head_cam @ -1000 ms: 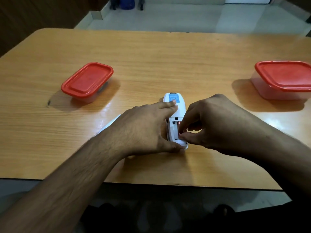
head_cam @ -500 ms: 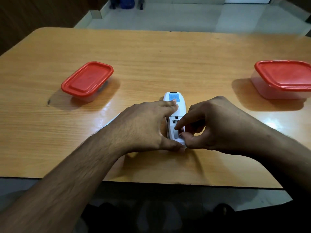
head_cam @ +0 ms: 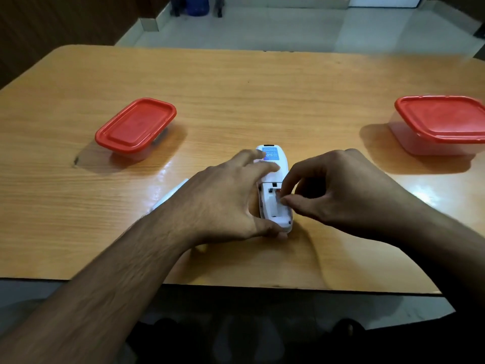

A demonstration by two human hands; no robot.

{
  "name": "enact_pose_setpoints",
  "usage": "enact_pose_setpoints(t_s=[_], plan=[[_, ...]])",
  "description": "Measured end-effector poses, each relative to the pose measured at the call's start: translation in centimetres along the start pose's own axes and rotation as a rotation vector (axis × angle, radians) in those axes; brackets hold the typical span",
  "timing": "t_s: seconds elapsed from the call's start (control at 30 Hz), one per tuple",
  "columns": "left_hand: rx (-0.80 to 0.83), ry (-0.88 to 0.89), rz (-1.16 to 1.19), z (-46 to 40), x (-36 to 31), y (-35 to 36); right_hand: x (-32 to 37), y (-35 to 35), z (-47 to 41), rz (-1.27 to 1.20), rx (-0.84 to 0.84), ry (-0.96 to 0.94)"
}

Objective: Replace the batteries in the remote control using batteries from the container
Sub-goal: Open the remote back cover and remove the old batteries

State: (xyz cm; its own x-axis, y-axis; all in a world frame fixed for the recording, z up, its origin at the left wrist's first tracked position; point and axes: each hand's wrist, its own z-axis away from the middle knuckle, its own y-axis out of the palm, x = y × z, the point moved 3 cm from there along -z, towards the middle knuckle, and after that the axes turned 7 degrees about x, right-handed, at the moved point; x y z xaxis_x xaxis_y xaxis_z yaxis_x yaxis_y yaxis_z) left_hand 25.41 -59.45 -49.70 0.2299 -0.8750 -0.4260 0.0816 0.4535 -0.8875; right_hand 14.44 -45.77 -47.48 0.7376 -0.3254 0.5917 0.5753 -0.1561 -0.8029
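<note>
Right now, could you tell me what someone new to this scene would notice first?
The eye goes to the white remote control lying back-up near the table's front edge, its battery compartment open. The left hand steadies it while the right hand pinches at something reddish in the compartment, probably a battery. Next come two red-lidded clear containers, both shut: the left container and the right container.
</note>
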Motion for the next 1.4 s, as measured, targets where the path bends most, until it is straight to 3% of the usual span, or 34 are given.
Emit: enact_pose_setpoints(t_s=[0.17,0.3,0.4,0.5,0.63,1.1,1.4], plan=[[-0.187,0.049,0.333,0.8,-0.4,-1.7,-0.7,-1.3,0.7,-0.145,-0.041,0.109],[-0.176,-0.020,0.798,0.8,-1.2,-1.7,-1.3,-2.5,1.4,-0.199,-0.069,0.195],[-0.179,-0.049,0.938,0.4,-2.4,-1.5,-1.9,-3.2,2.3,-0.188,-0.115,0.255],[-0.252,-0.117,0.830,-0.8,-3.7,-1.5,-3.0,-3.5,3.2,-0.198,-0.177,0.287],[-0.222,-0.191,0.687,-3.0,-5.7,-1.3,-4.5,-3.5,3.7,-0.172,-0.244,0.314],[0.124,-0.372,0.288,-8.4,-7.8,0.2,-6.8,-2.2,2.1,-0.251,-0.118,0.432],[0.120,-0.428,0.385,-9.1,-6.7,0.3,-7.3,-2.0,1.6,-0.323,-0.060,0.479]])
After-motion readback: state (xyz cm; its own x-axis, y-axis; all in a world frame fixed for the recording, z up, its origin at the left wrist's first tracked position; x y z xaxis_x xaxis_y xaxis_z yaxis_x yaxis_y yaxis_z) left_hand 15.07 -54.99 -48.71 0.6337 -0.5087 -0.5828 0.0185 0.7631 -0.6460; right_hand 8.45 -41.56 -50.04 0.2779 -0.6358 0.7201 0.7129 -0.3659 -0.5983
